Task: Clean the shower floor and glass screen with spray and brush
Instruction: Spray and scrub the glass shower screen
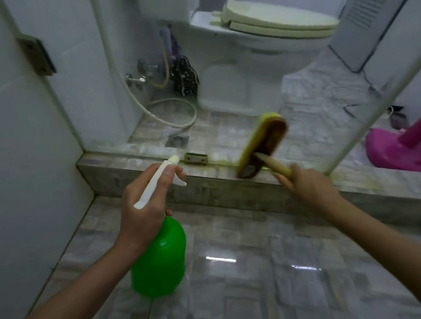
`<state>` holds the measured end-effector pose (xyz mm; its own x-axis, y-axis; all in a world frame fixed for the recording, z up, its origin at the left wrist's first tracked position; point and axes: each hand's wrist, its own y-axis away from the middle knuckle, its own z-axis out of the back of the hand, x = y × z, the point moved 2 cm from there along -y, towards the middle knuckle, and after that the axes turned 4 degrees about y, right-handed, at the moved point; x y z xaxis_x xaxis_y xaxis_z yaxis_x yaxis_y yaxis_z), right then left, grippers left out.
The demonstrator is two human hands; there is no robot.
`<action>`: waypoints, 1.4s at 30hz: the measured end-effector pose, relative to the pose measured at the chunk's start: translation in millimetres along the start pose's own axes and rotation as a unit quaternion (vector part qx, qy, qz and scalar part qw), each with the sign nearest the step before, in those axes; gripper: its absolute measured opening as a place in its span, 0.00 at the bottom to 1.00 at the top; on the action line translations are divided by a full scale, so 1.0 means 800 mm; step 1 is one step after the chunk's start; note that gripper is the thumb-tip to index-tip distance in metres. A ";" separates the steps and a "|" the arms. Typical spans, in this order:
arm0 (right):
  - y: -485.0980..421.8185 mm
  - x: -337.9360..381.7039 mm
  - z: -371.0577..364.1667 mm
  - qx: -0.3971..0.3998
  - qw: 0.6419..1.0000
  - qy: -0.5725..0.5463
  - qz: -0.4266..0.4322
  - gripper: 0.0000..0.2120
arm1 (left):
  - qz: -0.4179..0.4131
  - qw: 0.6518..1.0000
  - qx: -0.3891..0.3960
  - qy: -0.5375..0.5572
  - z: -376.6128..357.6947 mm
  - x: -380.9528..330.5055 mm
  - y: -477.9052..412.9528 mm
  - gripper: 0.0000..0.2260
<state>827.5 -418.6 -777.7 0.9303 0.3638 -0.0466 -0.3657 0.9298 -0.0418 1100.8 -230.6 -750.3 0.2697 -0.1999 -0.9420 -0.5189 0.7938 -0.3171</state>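
At the bottom of the frame the glossy grey shower floor (261, 279) shows bare, open tiles between the two forearms. Left of centre, the left hand (143, 212) is curled round the neck of a green spray bottle (161, 258). Its thumb lies along the white spray head, which points up and away toward the step. The green plastic hides how much liquid is in the bottle.

Right of centre, the right hand (304, 185) grips the pale handle of a brush (263, 146). The brush's yellow-backed head is tilted, with its lower end at the top edge of the raised tiled step (131, 179). Motion blur hides whether the bristles touch the step.

The step crosses the frame from middle left to lower right, and yellowish residue lies along its top. A small metal bracket (196, 158) sits on the step between the spray nozzle and the brush head. From the bracket leftward, the glass screen (108, 116) stands on the step and meets the left wall.

Beyond the step, a floor drain (177, 141) and a looped white hose (177, 112) lie on the tiles. The closed toilet (260, 57) stands at upper centre. A pink plastic stand (396, 148) sits at the right edge, past a white frame post (363, 100).
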 end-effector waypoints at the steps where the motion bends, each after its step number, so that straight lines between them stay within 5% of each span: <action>1: 0.018 -0.045 0.003 0.001 0.999 -0.008 -0.042 0.23 | 0.000 1.000 0.005 0.000 -0.007 0.002 -0.001 0.15; 5: 0.048 -0.140 0.008 -0.024 0.995 0.020 -0.093 0.34 | 0.001 1.000 0.019 0.011 -0.024 0.001 -0.003 0.16; 11: -0.025 -0.004 -0.017 -0.020 0.998 0.041 0.052 0.24 | -0.002 0.999 0.035 0.004 -0.052 0.000 -0.010 0.16; 14: -0.012 -0.026 -0.045 -0.065 0.995 -0.065 0.025 0.28 | -0.015 0.999 0.031 0.017 -0.056 -0.004 -0.008 0.17; 18: 0.022 -0.041 -0.072 -0.095 0.950 -0.288 -0.074 0.30 | -0.014 0.999 0.017 0.029 -0.042 -0.008 -0.010 0.15; 21: 0.003 0.033 -0.011 -0.124 0.914 -0.386 -0.003 0.20 | -0.023 0.999 0.017 0.021 -0.032 -0.010 -0.015 0.15; 27: -0.052 0.095 0.126 -0.247 0.804 -0.538 0.057 0.22 | -0.035 0.999 0.015 0.007 -0.032 -0.018 -0.015 0.14; 33: 0.009 0.053 -0.037 -0.156 0.813 -0.556 -0.076 0.31 | -0.049 0.998 0.009 0.042 -0.031 -0.029 -0.022 0.16; 42: -0.026 0.022 0.072 -0.232 0.772 -0.589 -0.056 0.26 | -0.039 0.997 0.035 0.050 -0.039 -0.025 -0.017 0.15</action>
<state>853.2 -427.9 -719.8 0.2360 0.3359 0.9118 0.0022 0.9382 -0.3462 1077.1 -255.8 -730.6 0.2221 -0.3157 -0.9225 -0.4401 0.8118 -0.3838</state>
